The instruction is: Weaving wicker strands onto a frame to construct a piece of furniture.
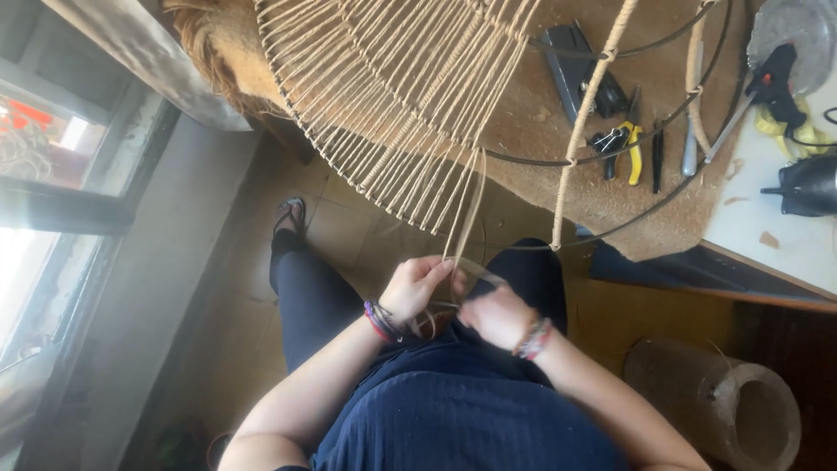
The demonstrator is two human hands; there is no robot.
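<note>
**Both hands on the loose strands, low in my lap**

I sit with the woven frame [410,105] tipped over the edge of the bench, so its free strands [466,209] hang straight down to me. That is why my hands work so near my body: the strands drop from the rim of the weave and end between my knees. My left hand [417,286] is curled around them just below where they leave the frame, fingers closed on the bundle. My right hand [499,316] sits just beside it, a little nearer to me, closed in a loose fist on the lower ends; exactly how many strands it pinches I cannot tell.

The dark wire hoop [610,148] of the frame arcs over the brown mat [610,201] on the bench, with a wrapped spoke [586,113] crossing it on the right. Far right on the mat lie yellow-handled pliers [626,148] and a dark stapler-like tool [571,65]; a glue gun [772,83] rests on the white tabletop [785,235]. A glass jar [724,401] stands on the floor to my right, a window [52,174] runs along the left.

The hanging weave itself crowds the space above my hands.
</note>
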